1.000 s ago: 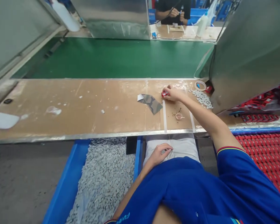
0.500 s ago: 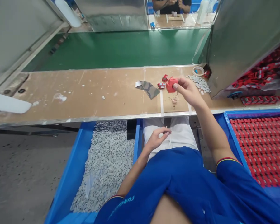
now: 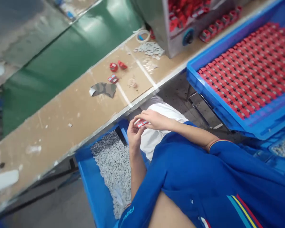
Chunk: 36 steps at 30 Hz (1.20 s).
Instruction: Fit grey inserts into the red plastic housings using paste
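Observation:
Close above my lap, in front of the table edge, both hands meet around a small red toy car part (image 3: 141, 123) with pale blue patches. My left hand (image 3: 134, 136) pinches it from the left, thumb in front. The fingers of my right hand (image 3: 156, 119) close on it from the right and cover part of it. Three similar red parts lie on the table: one round-looking part (image 3: 113, 66), one beside it (image 3: 122, 65) and one with blue patches (image 3: 113, 79). Next to them is a camouflage-patterned scrap (image 3: 104, 90).
Small grey pieces (image 3: 152, 49) and a tape roll (image 3: 143, 36) lie by a metal panel (image 3: 154, 19). A blue tray (image 3: 249, 125) at right holds rows of red parts. A blue bin (image 3: 92, 186) below holds many grey pieces. Beyond the table runs a green surface (image 3: 68, 57).
My right hand has come back from over the table to my lap, and my left hand has risen to meet it at the red part. The view has turned right and tilted.

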Available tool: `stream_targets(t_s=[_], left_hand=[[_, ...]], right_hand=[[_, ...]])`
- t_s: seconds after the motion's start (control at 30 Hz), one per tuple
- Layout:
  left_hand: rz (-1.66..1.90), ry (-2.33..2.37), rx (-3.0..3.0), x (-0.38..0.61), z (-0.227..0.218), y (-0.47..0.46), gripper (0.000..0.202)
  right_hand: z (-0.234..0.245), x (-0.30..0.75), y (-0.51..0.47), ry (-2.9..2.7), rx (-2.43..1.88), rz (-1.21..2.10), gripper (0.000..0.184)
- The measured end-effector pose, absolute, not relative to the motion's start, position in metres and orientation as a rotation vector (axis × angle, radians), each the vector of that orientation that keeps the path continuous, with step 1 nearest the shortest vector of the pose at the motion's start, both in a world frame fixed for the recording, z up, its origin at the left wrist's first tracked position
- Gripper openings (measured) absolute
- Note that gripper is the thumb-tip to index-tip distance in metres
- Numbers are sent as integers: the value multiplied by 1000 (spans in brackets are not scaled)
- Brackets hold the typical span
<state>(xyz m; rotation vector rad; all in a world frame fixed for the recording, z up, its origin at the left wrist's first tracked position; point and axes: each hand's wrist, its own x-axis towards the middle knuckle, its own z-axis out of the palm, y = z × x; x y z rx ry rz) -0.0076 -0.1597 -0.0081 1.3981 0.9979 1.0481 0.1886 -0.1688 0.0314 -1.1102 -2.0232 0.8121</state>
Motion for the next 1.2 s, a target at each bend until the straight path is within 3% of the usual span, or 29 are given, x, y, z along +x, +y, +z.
stream_targets(t_s=[0.4, 0.93, 1.2], left_hand=[[889, 1170, 1543, 0, -8, -158, 57], [776, 1110, 1430, 14, -8, -119, 57], [833, 1062, 1535, 10, 8, -81, 43]], right_hand=[[5, 194, -198, -1783, -1084, 892, 26], [-1, 210, -180, -1743, -1022, 944, 28], [19, 234, -141, -1518, -1053, 834, 28]])
